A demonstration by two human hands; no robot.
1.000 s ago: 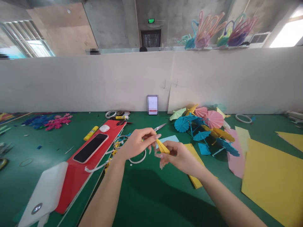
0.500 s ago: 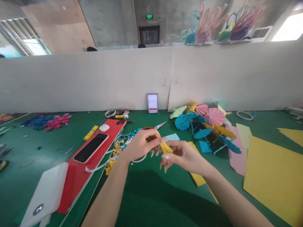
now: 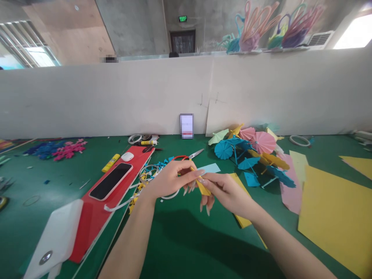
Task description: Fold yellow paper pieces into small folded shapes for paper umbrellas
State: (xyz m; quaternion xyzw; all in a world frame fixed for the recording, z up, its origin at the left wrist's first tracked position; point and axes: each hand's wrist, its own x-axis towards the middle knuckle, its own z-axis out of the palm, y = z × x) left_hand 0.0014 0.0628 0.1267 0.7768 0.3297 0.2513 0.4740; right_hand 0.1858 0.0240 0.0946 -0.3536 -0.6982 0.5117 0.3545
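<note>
A small folded piece of yellow paper (image 3: pixel 204 188) is held between my two hands, above the green table. My left hand (image 3: pixel 174 178) pinches its upper left end between thumb and fingers. From the other side, my right hand (image 3: pixel 222 190) grips the paper with thumb and index finger, its other fingers curled below. Part of the paper is hidden by the fingers. Just behind the hands lie a light blue paper strip (image 3: pixel 211 168) and red-handled scissors (image 3: pixel 196 154). Yellow paper strips (image 3: pixel 242 221) rest under my right wrist.
Small paper umbrellas (image 3: pixel 263 142) are heaped at the back right, near large yellow sheets (image 3: pixel 334 209). On the left, a red board (image 3: pixel 95 215) carries a phone (image 3: pixel 111 181) and white box (image 3: pixel 56 228). Paper scraps (image 3: pixel 142 186) lie beside it. A white partition (image 3: pixel 116 97) stands behind.
My right thumb and index finger have shifted up along the yellow paper, closer to my left fingers. The left hand keeps its pinch, nearly unmoved.
</note>
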